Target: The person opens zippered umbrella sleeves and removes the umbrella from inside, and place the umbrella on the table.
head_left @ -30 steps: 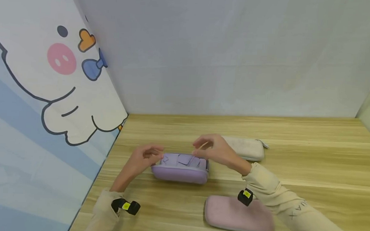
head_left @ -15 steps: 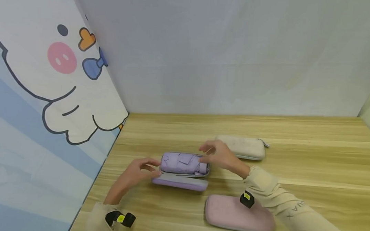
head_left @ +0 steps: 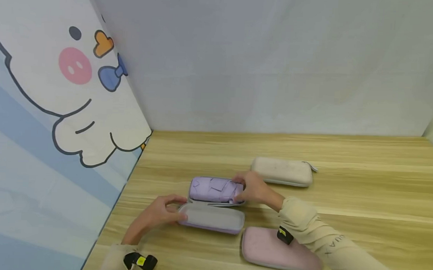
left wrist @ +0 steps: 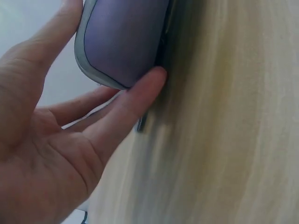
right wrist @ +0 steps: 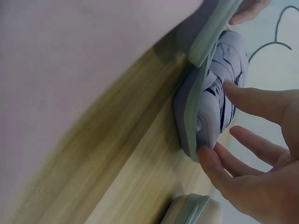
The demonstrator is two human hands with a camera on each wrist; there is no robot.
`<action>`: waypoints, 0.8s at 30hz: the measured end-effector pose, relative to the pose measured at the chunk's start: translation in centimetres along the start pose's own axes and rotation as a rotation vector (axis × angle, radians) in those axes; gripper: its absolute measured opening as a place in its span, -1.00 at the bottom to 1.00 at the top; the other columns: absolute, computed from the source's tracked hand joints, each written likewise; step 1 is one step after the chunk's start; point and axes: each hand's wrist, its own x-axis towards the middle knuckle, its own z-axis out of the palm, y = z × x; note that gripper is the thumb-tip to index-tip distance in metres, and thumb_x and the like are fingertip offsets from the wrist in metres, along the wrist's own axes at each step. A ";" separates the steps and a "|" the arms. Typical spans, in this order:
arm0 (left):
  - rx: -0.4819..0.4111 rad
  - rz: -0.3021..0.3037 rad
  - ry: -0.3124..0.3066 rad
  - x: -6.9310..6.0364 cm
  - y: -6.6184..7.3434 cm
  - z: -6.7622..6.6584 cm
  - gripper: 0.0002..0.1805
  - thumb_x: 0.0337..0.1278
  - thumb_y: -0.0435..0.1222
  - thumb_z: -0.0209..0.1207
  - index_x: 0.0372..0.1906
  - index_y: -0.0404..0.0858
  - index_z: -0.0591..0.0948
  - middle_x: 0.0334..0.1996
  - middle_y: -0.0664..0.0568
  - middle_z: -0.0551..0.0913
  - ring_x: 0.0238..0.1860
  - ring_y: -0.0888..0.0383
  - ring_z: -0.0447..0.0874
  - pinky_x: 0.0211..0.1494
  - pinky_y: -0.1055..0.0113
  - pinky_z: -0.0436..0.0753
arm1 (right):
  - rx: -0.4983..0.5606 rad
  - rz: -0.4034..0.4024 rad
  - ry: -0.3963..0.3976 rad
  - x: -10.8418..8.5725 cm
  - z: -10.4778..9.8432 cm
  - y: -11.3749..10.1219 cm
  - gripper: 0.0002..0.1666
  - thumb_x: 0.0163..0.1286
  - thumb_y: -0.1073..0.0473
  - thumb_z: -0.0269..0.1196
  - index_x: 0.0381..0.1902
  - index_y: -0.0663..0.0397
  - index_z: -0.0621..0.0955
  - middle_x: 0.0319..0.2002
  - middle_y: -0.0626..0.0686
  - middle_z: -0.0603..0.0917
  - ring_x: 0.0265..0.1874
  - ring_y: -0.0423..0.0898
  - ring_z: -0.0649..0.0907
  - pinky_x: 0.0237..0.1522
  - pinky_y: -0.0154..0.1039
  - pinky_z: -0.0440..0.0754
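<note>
A purple zip case [head_left: 211,219] lies unzipped on the table, its pale-lined lid folded down on the near side. In the far half rests a folded lilac umbrella [head_left: 214,190], also seen in the right wrist view [right wrist: 216,107]. My left hand [head_left: 158,211] holds the lid's left end between thumb and fingers; the left wrist view shows fingertips against the case's purple shell [left wrist: 124,42]. My right hand [head_left: 255,188] is at the umbrella's right end, thumb on one side and fingers on the other, gripping it.
A cream case [head_left: 282,171] with a zip pull stands behind and right of the purple one. Nearer the front, a pink case [head_left: 278,250] lies partly under my right forearm. A pale curtain [head_left: 270,65] hangs at the back, a cartoon-printed cloth [head_left: 30,78] at the left.
The lid has swung down towards me and the umbrella is uncovered. My left hand has moved nearer with the lid; my right hand has come down onto the umbrella's end.
</note>
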 end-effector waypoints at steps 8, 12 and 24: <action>-0.128 -0.010 -0.046 -0.1 -1.6 -0.1 -0.26 -0.17 -0.31 0.45 0.22 -0.36 0.44 0.08 -0.25 0.52 -0.05 0.00 0.61 -0.09 0.24 0.61 | -0.226 -0.101 0.022 0.7 0.9 -0.2 -0.40 -0.30 0.21 0.56 -0.21 0.29 0.63 -0.25 0.14 0.69 -0.19 0.09 0.62 -0.07 -0.06 0.52; -0.179 0.003 -0.042 0.0 -1.9 0.1 -0.23 -0.22 -0.34 0.48 0.21 -0.40 0.43 0.06 -0.26 0.55 -0.04 -0.01 0.61 -0.09 0.22 0.62 | -0.270 -0.079 0.007 1.0 1.0 -0.8 -0.39 -0.34 0.17 0.58 -0.26 0.24 0.60 -0.30 0.10 0.65 -0.19 0.08 0.58 -0.07 -0.02 0.49; -0.179 0.012 -0.034 -0.1 -1.6 0.7 -0.21 -0.25 -0.36 0.48 0.21 -0.45 0.42 -0.04 -0.30 0.60 -0.12 -0.04 0.64 -0.13 0.22 0.64 | -0.168 -0.109 -0.075 1.1 0.9 -0.7 -0.37 -0.34 0.24 0.55 -0.23 0.24 0.54 -0.28 0.10 0.60 -0.19 0.02 0.52 -0.07 -0.10 0.46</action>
